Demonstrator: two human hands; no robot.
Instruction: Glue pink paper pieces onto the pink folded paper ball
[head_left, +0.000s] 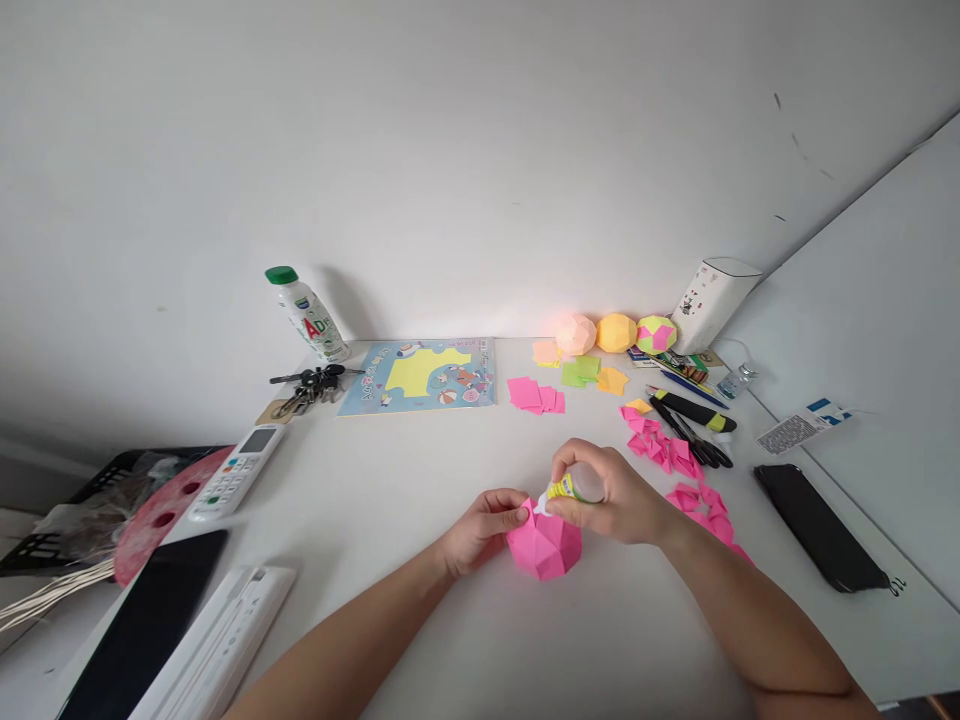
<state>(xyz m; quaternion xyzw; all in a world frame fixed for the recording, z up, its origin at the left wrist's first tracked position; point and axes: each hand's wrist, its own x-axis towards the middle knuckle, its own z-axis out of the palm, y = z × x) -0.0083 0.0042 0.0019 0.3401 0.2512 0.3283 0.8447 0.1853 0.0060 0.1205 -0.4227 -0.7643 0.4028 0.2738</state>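
A: What is entered nearest the camera?

B: Two bare forearms, extended from the lower edge over a smooth white tabletop.

A: And the larger goods?

B: A flat black panel, with a long slim white box laid beside it, at the left. A blue illustrated card with a yellow centre, laid flat by the wall. A row of three faceted paper balls, in peach, orange and yellow-and-pink, set by the wall further right. A white plastic bottle with a green cap, placed left of the card.

A: How are the hands recorded?

B: Left hand: thumb and fingers closed, the rim of a bright pink faceted paper shell pinched between them. Right hand: fingers curled round a small clear squeeze bottle with a yellow label, its white nozzle directed down at the rim; contact cannot be told.

A: The shell's location?

B: Between the hands, in the near part of the tabletop.

A: The smallest lots?

B: Flat pink paper squares, overlapped beyond the hands; folded pink paper pieces, heaped at the right.
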